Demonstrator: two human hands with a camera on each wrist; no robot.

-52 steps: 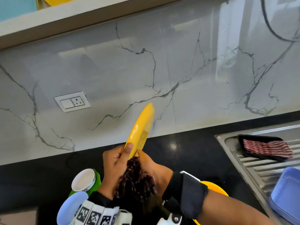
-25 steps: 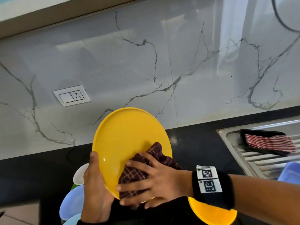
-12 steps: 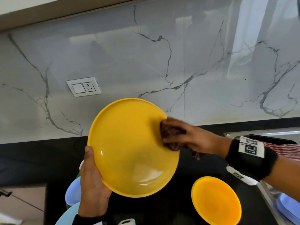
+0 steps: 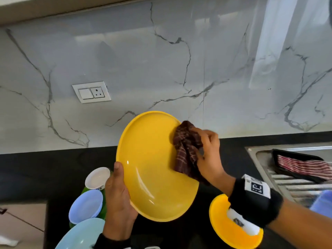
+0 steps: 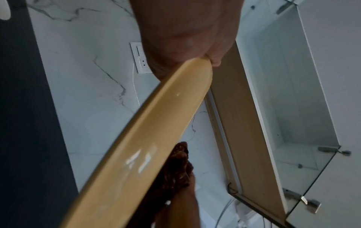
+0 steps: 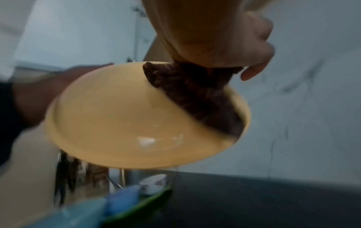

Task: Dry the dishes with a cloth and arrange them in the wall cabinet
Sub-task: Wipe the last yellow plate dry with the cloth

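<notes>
Nearest the person, at the near edge of the black stone table [image 4: 36,169], a pale blue round dish [image 4: 80,236] lies beside a second light blue bowl [image 4: 86,205] and a small white bowl [image 4: 97,177], the last two sitting on something green that is mostly hidden. On the near right a smaller round yellow plate [image 4: 222,230] lies flat on the table, partly covered by the right forearm with its black wrist band.

Above these, held clear of the table, is the large round glossy yellow plate [image 4: 152,168], tilted so its face is toward the person. The left hand [image 4: 117,200] grips its lower left rim, thumb laid over the front edge and the fingers behind, out of sight. The right hand [image 4: 208,155] has its fingers curled around a bunched dark brown checked cloth [image 4: 186,151] and presses it against the plate's upper right rim; the right wrist view shows the cloth lying on the plate's inner face.

Farther right, a steel sink drainboard [image 4: 264,164] carries a black tray with a red-and-white striped cloth [image 4: 301,166].

Behind everything stands the grey-veined marble wall [image 4: 161,69] with a white switch-and-socket plate [image 4: 91,92]. The left wrist view shows an open glass-doored wall cabinet [image 5: 273,108] above.
</notes>
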